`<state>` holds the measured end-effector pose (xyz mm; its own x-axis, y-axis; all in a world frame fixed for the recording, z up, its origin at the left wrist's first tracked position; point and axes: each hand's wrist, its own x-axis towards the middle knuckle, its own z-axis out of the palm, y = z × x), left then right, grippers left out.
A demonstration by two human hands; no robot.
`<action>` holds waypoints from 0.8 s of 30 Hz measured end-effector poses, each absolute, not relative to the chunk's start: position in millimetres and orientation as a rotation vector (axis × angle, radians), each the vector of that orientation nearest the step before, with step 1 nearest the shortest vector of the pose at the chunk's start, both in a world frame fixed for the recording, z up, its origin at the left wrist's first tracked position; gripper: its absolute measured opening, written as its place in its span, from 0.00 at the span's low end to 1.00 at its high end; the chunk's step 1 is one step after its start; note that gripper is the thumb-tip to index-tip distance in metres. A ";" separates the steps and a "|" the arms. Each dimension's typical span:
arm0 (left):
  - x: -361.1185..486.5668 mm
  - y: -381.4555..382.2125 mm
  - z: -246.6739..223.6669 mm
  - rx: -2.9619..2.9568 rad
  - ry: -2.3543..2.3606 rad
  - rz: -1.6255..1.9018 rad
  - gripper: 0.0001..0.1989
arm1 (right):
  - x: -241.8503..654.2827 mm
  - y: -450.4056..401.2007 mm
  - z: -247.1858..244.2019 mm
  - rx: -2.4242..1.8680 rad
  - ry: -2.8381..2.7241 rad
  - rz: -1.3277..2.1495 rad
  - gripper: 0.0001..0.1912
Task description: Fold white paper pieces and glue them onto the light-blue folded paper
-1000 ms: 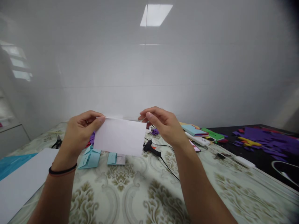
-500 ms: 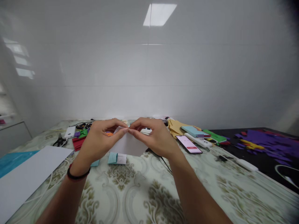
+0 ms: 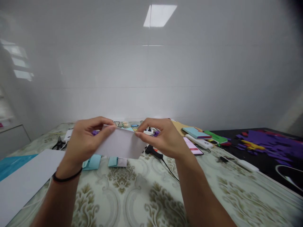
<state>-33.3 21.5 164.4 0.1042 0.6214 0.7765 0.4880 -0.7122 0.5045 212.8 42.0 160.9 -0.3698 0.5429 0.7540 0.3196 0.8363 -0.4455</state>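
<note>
A small white sheet of paper (image 3: 121, 143) hangs above the patterned tablecloth, held along its top edge. My left hand (image 3: 88, 138) pinches that edge near its left end, thumb in front. Near the right end, my right hand (image 3: 161, 135) pinches the same edge between thumb and fingers. Light blue folded paper (image 3: 92, 162) lies on the cloth below my left hand. A second folded piece, part light blue and part white (image 3: 117, 161), lies just under the sheet. Behind the sheet and to its right rests a black tool with a cord (image 3: 153, 152), perhaps a glue gun.
A large white sheet (image 3: 28, 179) and a blue sheet (image 3: 16, 164) lie at left, near black-handled pliers or scissors (image 3: 59, 144). At right are a phone (image 3: 193, 145), a light blue pad (image 3: 196, 132), a white power strip (image 3: 200, 142) and purple scraps (image 3: 267, 142) on a black surface.
My hands were together at the middle of the top edge; now they are apart, the left having slid left and the right slightly right. The paper stays pinched in both.
</note>
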 end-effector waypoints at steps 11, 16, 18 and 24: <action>-63.1 28.3 166.6 2.220 1.354 1.806 0.05 | 231.4 51.8 163.5 -0.703 -1.837 0.293 0.07; -25.5 23.8 163.9 2.509 1.225 1.681 0.04 | 198.6 43.2 158.6 -0.609 -1.894 0.299 0.01; -16.7 22.4 163.1 2.565 1.160 1.689 0.04 | 193.2 42.4 157.2 -0.594 -1.904 0.332 0.02; -11.3 20.7 161.1 2.546 1.107 1.679 0.04 | 193.1 42.9 156.9 -0.560 -1.896 0.367 0.03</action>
<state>-11.3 20.7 161.1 0.2335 0.4813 0.8449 0.5871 -0.7624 0.2721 193.1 42.9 156.9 -0.3153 0.5395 0.7808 0.2096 0.8420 -0.4972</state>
